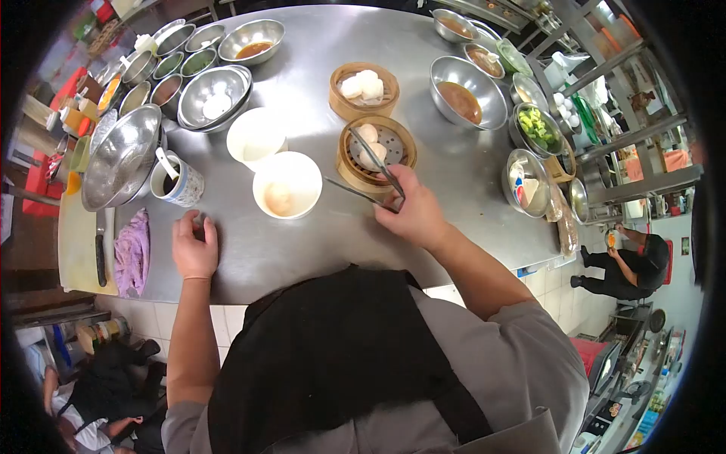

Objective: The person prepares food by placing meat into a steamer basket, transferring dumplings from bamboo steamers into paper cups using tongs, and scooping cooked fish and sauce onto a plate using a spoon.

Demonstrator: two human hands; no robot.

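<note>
My right hand [412, 206] is closed around dark metal tongs [387, 175]. The tongs' arms are spread; one reaches over a bamboo steamer [409, 140], beside the round pale buns [370, 151] in it. The other arm points toward a white bowl [301, 163], which has one pale round piece [278, 198] inside. My left hand [195, 246] rests on the steel table with loosely curled fingers, thumb apart, and nothing visible in it. Nearest to it stands a patterned cup [187, 189] with a white spoon and dark liquid.
Behind is a second steamer [338, 94] with white buns. Another white bowl [255, 125] adjoins the first. Metal bowls [446, 66] of sauces and greens line both sides. On the left, a knife [100, 253] and purple cloth [132, 253] lie at the cutting board [72, 227].
</note>
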